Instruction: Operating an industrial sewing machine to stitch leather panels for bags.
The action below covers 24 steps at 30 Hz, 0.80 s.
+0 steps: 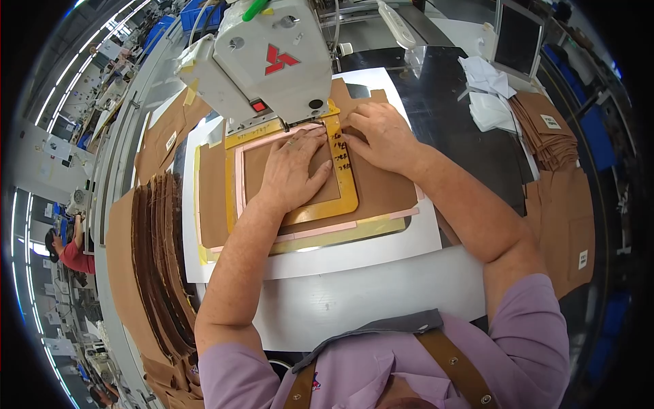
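Brown flat fabric panel (pixel 387 184): lies under yellow rectangular rigid frame (pixel 346 187).
Left hand (pixel 293 170): rests flat inside, thumb apart.
Right hand (pixel 385 136): curls at frame edge; cannot tell grip.
Pressing: if uneven, may crease fabric.

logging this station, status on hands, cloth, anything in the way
Left hand palm-down on cloth inside yellow frame. Right hand at frame's upper right. Machine head close to both hands.
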### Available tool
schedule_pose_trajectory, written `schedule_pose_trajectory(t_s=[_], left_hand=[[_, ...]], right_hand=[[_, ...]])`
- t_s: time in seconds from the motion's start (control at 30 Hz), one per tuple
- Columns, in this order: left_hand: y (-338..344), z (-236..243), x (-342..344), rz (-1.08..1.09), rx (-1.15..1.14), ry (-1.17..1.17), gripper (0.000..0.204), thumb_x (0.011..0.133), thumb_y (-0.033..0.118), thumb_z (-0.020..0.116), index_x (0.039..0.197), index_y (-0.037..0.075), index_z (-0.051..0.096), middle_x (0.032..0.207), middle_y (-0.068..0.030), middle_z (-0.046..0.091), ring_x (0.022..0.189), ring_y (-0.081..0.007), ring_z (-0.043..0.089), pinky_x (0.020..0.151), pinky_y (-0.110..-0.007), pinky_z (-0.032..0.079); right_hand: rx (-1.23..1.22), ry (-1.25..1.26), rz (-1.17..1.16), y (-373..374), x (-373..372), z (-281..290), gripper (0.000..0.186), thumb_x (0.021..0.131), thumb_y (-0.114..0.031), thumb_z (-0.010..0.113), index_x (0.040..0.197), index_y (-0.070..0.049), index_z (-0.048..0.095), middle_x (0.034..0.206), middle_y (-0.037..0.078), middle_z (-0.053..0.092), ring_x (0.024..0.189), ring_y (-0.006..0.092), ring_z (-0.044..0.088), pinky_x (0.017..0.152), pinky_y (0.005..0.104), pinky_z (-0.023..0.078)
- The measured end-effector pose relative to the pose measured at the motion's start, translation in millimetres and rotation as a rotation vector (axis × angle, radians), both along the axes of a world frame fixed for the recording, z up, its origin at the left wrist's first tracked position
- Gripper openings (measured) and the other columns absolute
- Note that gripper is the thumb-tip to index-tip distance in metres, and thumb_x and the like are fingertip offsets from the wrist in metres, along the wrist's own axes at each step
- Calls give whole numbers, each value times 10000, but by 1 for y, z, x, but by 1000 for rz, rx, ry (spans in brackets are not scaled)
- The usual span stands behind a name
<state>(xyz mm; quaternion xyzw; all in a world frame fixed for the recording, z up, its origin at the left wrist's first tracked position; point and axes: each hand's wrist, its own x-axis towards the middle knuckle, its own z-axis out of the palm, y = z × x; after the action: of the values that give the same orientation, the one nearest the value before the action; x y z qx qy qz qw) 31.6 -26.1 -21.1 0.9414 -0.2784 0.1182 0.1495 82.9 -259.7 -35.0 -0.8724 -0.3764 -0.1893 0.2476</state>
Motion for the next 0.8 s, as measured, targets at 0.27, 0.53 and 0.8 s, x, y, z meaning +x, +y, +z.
schedule_pose_trajectory(t_s=[0.27, 0.53, 0.8], left_hand=[[5, -4, -4, -7, -33, 28, 473, 928, 299, 602, 1336, 62, 585, 1481, -106, 524, 1367, -321, 485, 1144, -468, 341], [6, -6, -5, -21, -67, 5, 457, 934, 292, 612, 1325, 57, 598, 1442, -114, 548, 1347, -316, 502, 1137, -453, 360], [6, -6, -6, -6, -81, 38, 494, 933, 295, 624, 1362, 57, 570, 1451, -120, 548, 1345, -326, 503, 1129, -443, 387]], right_hand=[[-97, 3, -423, -22, 24, 5, 522, 847, -532, 746, 1031, -45, 715, 1054, 119, 631, 1094, 288, 574, 924, 437, 440], [-140, 248, -378, -20, 34, -2, 455, 901, -504, 695, 1025, -72, 772, 974, 97, 671, 1054, 264, 619, 924, 436, 453], [-75, 309, -346, -23, 39, -2, 300, 913, -383, 689, 976, -106, 785, 911, 69, 664, 998, 273, 628, 883, 431, 469]])
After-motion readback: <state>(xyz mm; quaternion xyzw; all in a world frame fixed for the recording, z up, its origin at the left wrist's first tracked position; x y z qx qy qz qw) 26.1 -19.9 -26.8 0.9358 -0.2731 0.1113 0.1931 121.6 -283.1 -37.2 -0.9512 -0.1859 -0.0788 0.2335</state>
